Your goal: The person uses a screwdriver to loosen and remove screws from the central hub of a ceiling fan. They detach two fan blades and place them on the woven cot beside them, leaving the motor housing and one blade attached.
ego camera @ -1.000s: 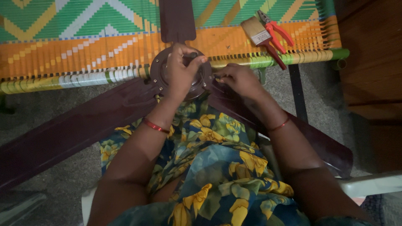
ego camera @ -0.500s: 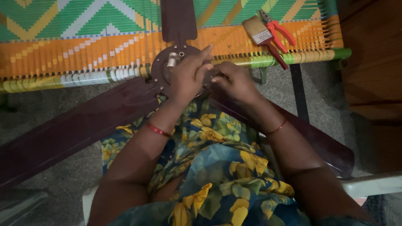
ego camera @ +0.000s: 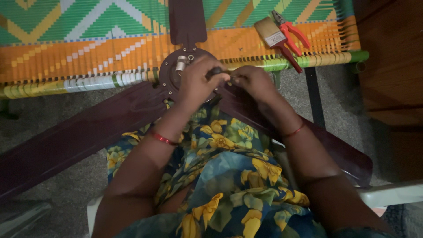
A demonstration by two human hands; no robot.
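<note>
Ceiling fan motor hub, dark brown, lay on the person's lap against the edge of the woven cot, its blades spread outward. Left hand was closed around a small dark tool handle over the hub; right hand pinched shut at the tool's tip, contents too small to tell. Paintbrush and red pliers lay on the cot, well apart.

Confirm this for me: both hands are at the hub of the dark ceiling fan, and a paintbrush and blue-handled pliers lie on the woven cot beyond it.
One detail is off: the pliers have red handles, not blue. The head view shows them beside the paintbrush on the woven cot, with the left hand and right hand at the ceiling fan's hub.
</note>
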